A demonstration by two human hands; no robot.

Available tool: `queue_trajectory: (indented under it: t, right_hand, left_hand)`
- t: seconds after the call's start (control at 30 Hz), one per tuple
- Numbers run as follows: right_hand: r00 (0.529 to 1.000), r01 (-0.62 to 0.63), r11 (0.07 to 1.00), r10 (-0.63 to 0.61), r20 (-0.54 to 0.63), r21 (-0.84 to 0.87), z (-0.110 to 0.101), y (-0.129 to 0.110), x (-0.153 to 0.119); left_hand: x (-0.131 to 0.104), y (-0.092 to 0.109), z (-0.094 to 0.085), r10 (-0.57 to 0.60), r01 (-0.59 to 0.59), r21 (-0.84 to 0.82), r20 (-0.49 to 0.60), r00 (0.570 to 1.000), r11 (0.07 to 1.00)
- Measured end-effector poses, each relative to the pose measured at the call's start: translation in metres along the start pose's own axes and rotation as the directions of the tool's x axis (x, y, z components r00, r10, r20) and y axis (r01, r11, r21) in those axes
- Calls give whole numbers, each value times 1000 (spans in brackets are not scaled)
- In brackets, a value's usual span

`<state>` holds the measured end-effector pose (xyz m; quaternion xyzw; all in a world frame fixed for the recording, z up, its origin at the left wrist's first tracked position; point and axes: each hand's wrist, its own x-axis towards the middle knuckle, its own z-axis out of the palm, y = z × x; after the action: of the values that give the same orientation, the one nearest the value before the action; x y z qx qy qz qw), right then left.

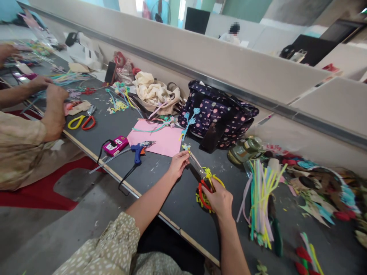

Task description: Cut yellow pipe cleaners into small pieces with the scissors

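Observation:
My left hand (178, 165) is closed in a pinch on a small pale, fuzzy craft piece (186, 147) with bits of yellow and blue. My right hand (221, 196) is wrapped round the handles of a pair of scissors (205, 193), one loop red and the other yellow. The blades point toward my left fingertips; whether they touch the piece I cannot tell. Yellow fuzzy bits (199, 198) lie beneath the scissors. Just beyond my left hand, a light-blue fuzzy sprig (189, 120) stands before a dotted bag (219, 114).
On the left, a blue glue gun (137, 152) rests by pink paper (160, 137) and a magenta box (115, 146). To the right are a glass jar (248, 149) and a pastel pipe-cleaner bundle (262, 202). A co-worker's hands (56, 89) work at far left near other scissors (86, 119).

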<state>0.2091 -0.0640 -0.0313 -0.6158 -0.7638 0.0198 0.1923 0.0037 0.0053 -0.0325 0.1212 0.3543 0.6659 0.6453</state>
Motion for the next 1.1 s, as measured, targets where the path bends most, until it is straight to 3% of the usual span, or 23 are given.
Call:
queue_trajectory:
  t: [1.1]
  right_hand:
    - [999, 4, 998, -6, 39, 70, -4, 2, 1]
  left_hand:
    - [-3, 2, 2, 3, -3, 62, 4, 1000, 998]
